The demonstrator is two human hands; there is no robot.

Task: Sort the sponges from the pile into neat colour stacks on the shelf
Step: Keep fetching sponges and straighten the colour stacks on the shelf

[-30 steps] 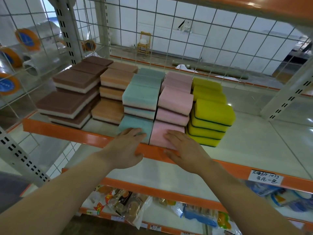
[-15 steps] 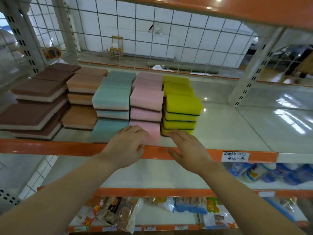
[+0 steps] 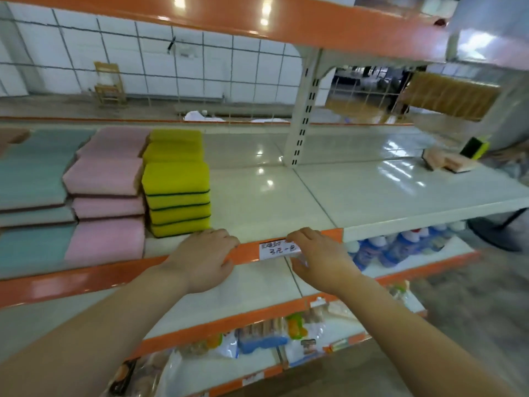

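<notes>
Colour stacks stand on the white shelf (image 3: 272, 196): teal sponges (image 3: 34, 179) at the left edge, pink sponges (image 3: 106, 196) beside them, yellow sponges (image 3: 177, 190) to their right. Far right on the shelf lie a loose pink sponge (image 3: 450, 161) and a yellow-and-green sponge (image 3: 475, 147). My left hand (image 3: 206, 259) hovers by the shelf's orange front edge, just right of the yellow stack, fingers loosely curled, holding nothing. My right hand (image 3: 315, 256) hangs in front of the price label (image 3: 276, 250), fingers loosely curled, empty.
A white perforated upright (image 3: 303, 110) divides the shelf at the back. A wire grid backs the shelf. Tan scouring pads (image 3: 449, 96) hang at the upper right. Bottles (image 3: 400, 247) and packaged goods (image 3: 257, 339) fill the lower shelves. An orange shelf beam (image 3: 229, 21) runs overhead.
The view has swung right, so brown and orange stacks left the frame. Both hands have come off the teal and pink sponges and moved right along the shelf edge.
</notes>
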